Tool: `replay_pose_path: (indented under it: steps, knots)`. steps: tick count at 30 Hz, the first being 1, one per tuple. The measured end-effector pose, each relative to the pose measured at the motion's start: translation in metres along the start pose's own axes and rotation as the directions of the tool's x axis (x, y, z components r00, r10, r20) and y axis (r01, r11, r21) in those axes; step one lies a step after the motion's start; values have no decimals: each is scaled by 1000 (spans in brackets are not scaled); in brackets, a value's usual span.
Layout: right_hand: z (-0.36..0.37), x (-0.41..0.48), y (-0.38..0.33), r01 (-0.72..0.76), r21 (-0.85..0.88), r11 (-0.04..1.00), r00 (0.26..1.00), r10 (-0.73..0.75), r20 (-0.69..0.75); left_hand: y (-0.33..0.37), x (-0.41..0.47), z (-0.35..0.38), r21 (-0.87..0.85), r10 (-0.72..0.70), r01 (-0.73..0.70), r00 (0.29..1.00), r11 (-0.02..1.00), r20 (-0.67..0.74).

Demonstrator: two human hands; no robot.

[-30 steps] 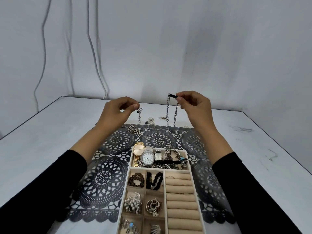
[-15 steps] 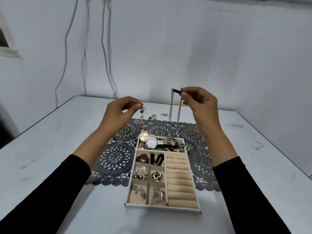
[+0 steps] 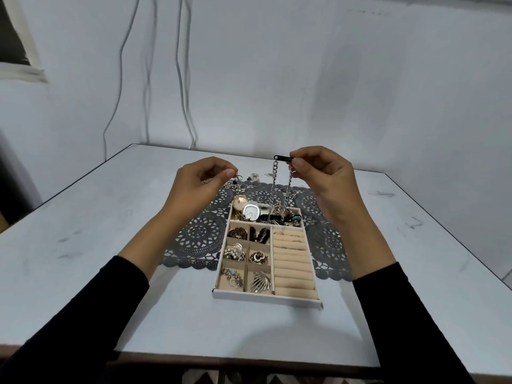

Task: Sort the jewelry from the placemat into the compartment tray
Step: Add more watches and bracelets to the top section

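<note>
Pale bench [image 3: 110, 245] carries the compartment tray [image 3: 266, 297]; above it, right hand [image 3: 324, 176] pinches a chain [image 3: 273, 184] by its black bar, left hand [image 3: 199, 184] pinches a small charm [image 3: 235, 182]; watch [image 3: 251, 212] lettering unreadably small.

Both arms reach forward, bare from the wrists to mid-forearm, with black sleeves [image 3: 83, 314] covering the rest. The left hand [image 3: 201, 184] is raised, knuckles up, its fingers [image 3: 219, 167] curled, thumb and forefinger pinching a small charm [image 3: 236, 180] at the tips. The right hand [image 3: 325, 176] is held at about the same height, well apart from the left, its thumb and forefinger pinching the black end of a silver chain [image 3: 273, 187] that hangs below it, the other fingers loosely curled.
</note>
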State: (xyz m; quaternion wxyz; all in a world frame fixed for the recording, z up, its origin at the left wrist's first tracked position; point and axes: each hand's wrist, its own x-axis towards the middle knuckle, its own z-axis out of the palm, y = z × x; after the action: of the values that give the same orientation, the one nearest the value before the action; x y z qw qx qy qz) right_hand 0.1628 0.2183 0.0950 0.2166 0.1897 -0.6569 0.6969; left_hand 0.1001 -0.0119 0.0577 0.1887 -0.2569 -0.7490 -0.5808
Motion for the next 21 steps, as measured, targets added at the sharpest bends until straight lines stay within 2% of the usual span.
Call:
replay_pose_path:
  steps: [7, 11, 21]
  knots:
    - [7, -17, -18, -19, 10, 1000, 986, 17, 166, 4, -11, -4, -28, 0, -1, 1000, 1000, -28]
    - [10, -24, -25, -27, -64, 998, 958, 45, 282, 5, -15, -5, -44, -11, 9, 999, 999, -45]
    - [6, -33, -27, -76, -199, 977, 886, 158, 436, -3, -20, -7, -44, -40, 38, 998, 998, -54]
